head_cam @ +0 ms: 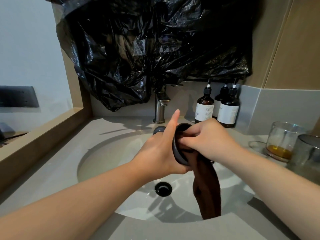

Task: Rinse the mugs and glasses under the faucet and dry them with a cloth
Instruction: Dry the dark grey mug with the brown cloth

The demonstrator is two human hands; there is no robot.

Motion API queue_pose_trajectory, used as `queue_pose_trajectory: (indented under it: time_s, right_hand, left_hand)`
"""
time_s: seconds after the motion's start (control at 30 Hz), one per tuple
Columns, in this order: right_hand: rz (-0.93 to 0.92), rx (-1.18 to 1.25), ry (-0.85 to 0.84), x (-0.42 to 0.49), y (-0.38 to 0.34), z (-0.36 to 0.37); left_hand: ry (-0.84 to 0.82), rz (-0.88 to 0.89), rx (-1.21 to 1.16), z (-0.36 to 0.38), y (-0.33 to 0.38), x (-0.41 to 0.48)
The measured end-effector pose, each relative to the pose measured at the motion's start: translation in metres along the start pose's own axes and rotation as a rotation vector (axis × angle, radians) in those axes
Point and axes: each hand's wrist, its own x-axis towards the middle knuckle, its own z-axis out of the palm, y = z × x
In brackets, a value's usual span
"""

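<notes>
Over the white sink basin (110,158) my left hand (161,149) grips a dark grey mug (178,153), its mouth turned to the right and its handle (158,129) sticking out at the far side. My right hand (206,139) pinches a brown cloth (207,187) and pushes part of it into the mug's mouth; the rest of the cloth hangs down over the basin. The faucet (160,108) stands behind the mug with no water running. A clear glass mug (280,141) with amber liquid and a grey glass (308,151) stand on the counter at the right.
A black plastic bag (155,49) covers the wall above the faucet. Three brown pump bottles (218,108) stand behind the sink at the right. The black drain (163,188) sits in the basin floor. A wooden ledge (43,137) runs along the left of the grey counter.
</notes>
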Motion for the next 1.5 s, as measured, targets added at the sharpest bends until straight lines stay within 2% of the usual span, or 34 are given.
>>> queue_pose_trajectory:
  time_s: [0.07,0.13,0.2,0.33,0.37,0.47,0.5,0.6,0.7,0.77,0.8,0.87,0.9,0.93,1.0,1.1,1.17,1.2,1.27,1.33,1.43,1.5]
  right_hand:
    - [0.017,0.135,0.005,-0.004,-0.002,0.01]
    - [0.039,0.31,-0.063,-0.006,-0.003,0.006]
    - [0.001,0.326,-0.126,-0.005,-0.006,-0.01]
    - [-0.21,-0.116,0.02,-0.002,-0.008,-0.019]
    - [-0.244,-0.222,-0.015,-0.003,-0.007,-0.015]
    - [-0.322,-0.523,-0.316,-0.005,-0.002,-0.007]
    - [-0.317,-0.594,-0.36,-0.005,-0.001,-0.011]
    - [-0.35,-0.656,-0.274,0.001,0.003,-0.025]
    - [-0.623,-0.71,-0.091,0.002,0.007,-0.009]
    - [-0.762,-0.765,-0.133,0.0,0.012,0.008]
    - [-0.743,-0.813,-0.207,0.001,0.013,0.013]
    - [-0.589,-0.94,-0.294,0.008,0.02,0.01]
    - [-0.564,-0.96,-0.291,0.01,0.022,0.005]
    - [-0.59,-0.963,-0.251,0.012,0.023,0.0]
    - [-0.667,-0.912,-0.066,0.013,0.026,-0.009]
    - [-0.784,-0.757,0.166,0.011,0.025,-0.014]
    - [-0.852,-0.665,0.182,0.007,0.02,-0.008]
    - [-0.882,-0.665,0.138,0.007,0.022,-0.002]
    - [-0.866,-0.729,0.085,0.007,0.027,0.002]
    - [-0.777,-0.709,0.181,0.011,0.029,-0.01]
    - [-0.466,-0.584,0.385,0.012,0.024,-0.029]
    - [-0.25,-0.427,0.38,0.011,0.023,-0.032]
  left_hand:
    - [0.005,0.0,-0.009,0.001,0.001,-0.002]
    - [0.014,-0.03,-0.043,-0.001,-0.001,-0.001]
    - [0.015,-0.092,-0.068,-0.003,-0.003,0.0]
    - [-0.034,-0.128,-0.071,-0.001,-0.002,0.002]
    - [-0.036,-0.11,-0.066,-0.001,-0.002,0.002]
    - [-0.063,-0.042,-0.025,-0.002,0.0,0.001]
    - [-0.079,-0.028,-0.016,-0.002,0.002,0.0]
    - [-0.089,0.0,-0.028,-0.001,0.005,0.001]
    - [-0.075,0.007,-0.054,0.0,0.003,-0.002]
    - [-0.067,-0.008,-0.057,0.001,0.003,-0.005]
    - [-0.078,-0.028,-0.065,0.001,0.004,-0.006]
    - [-0.096,-0.093,-0.103,0.003,0.005,-0.005]
    - [-0.089,-0.126,-0.127,0.003,0.005,-0.002]
    - [-0.077,-0.158,-0.149,0.004,0.005,0.0]
    - [-0.043,-0.224,-0.203,0.003,0.001,0.002]
    - [-0.005,-0.279,-0.23,0.002,-0.003,0.002]
    - [0.014,-0.27,-0.211,0.002,-0.003,0.001]
    - [0.009,-0.26,-0.21,0.003,-0.001,0.001]
    - [-0.024,-0.249,-0.227,0.005,0.002,0.001]
    - [-0.017,-0.292,-0.262,0.002,0.001,0.0]
    - [0.023,-0.336,-0.31,-0.001,-0.003,0.0]
    - [0.055,-0.354,-0.343,-0.003,-0.002,0.001]
